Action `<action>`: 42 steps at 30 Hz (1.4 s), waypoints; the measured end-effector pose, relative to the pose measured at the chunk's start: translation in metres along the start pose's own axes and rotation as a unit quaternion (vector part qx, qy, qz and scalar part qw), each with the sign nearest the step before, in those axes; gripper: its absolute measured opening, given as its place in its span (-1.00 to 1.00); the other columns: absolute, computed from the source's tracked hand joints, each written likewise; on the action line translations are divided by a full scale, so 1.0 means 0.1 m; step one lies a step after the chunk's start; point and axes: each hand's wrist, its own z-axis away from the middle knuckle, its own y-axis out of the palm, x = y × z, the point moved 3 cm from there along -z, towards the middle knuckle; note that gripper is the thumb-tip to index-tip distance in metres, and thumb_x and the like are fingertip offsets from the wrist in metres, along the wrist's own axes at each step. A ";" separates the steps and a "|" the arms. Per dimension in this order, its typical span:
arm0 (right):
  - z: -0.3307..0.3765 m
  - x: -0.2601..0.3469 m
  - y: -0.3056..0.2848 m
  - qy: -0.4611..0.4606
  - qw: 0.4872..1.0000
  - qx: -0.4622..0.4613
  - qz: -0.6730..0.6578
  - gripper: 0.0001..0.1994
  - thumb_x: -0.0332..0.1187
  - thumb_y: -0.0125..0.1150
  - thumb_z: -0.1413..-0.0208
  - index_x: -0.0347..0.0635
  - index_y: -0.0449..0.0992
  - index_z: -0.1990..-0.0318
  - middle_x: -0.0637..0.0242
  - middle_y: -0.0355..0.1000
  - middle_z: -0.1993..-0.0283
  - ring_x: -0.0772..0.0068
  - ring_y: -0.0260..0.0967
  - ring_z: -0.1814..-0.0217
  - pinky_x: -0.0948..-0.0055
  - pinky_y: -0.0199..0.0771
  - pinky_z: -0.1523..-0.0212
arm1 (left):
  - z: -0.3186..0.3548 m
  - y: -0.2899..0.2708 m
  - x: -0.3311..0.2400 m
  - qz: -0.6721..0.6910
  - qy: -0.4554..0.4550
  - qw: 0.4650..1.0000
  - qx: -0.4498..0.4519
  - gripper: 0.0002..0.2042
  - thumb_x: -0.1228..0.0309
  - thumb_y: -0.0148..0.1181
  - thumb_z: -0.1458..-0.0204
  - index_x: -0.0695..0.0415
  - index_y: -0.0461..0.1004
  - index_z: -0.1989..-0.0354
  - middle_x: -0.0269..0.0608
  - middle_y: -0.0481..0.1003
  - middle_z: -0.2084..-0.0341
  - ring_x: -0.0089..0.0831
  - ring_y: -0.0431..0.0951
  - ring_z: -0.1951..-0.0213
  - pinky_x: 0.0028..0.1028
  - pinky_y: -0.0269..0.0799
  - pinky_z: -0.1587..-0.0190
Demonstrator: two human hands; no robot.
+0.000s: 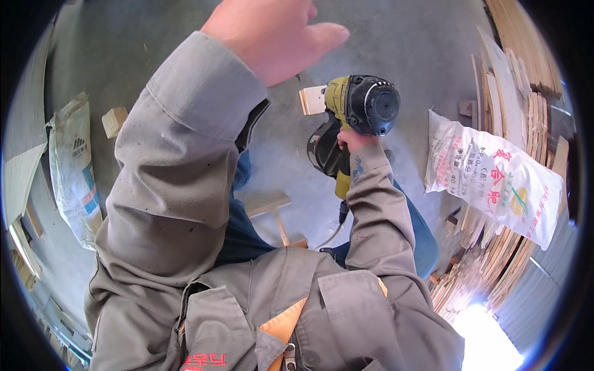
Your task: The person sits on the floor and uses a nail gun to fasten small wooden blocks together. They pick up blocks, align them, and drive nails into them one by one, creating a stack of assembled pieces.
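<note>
My right hand (pixel 359 140) is wrapped around the handle of a yellow and black nail gun (pixel 339 98) with a round drum magazine. From the bottom of its handle a thin air hose (pixel 335 236) runs back toward my body. A pale wood block (pixel 314 100) shows just left of the tool's head; whether the two touch is hidden. My left hand (pixel 272 40) is raised high near the top edge, away from the tool. Its thumb stretches out to the right and the other fingers are mostly cut off by the frame. Nothing shows in it.
On the concrete floor to the left lie a small wood block (pixel 114 122) and a white sack (pixel 75 167). Joined wood strips (pixel 267 203) lie between my legs. At right a printed white sack (pixel 489 176) rests against stacked boards (pixel 537 127). Bright light enters at lower right.
</note>
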 end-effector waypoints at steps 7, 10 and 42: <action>0.53 -0.38 -0.41 0.064 0.987 -0.132 -0.065 -0.91 -0.47 0.31 0.26 -0.31 0.56 0.57 0.26 0.51 0.58 0.40 0.47 0.56 0.36 0.46 0.51 | -0.09 0.17 0.24 0.049 -0.046 0.997 0.036 -0.50 0.23 0.34 -0.03 0.33 0.49 -0.07 0.03 0.61 0.20 -0.25 0.63 0.19 -0.35 0.54 0.10; 0.75 -0.66 -0.38 0.120 0.978 -0.149 -0.080 -0.91 -0.55 0.30 0.26 -0.38 0.53 0.53 0.19 0.49 0.60 0.32 0.43 0.65 0.27 0.46 0.58 | -0.10 0.30 0.25 0.019 -0.037 0.998 0.043 -0.47 0.19 0.34 -0.05 0.29 0.48 -0.13 0.01 0.60 0.16 -0.33 0.63 0.20 -0.39 0.54 0.10; 0.67 -2.41 0.00 0.282 0.935 -0.193 -0.090 -0.94 -0.57 0.29 0.15 -0.35 0.56 0.46 0.21 0.52 0.55 0.38 0.46 0.62 0.39 0.48 0.60 | 0.69 3.67 1.52 -0.151 -0.029 0.960 0.234 -0.38 0.39 0.45 0.23 0.12 0.42 -0.13 -0.08 0.33 -0.22 -0.03 0.32 -0.27 -0.19 0.35 -0.26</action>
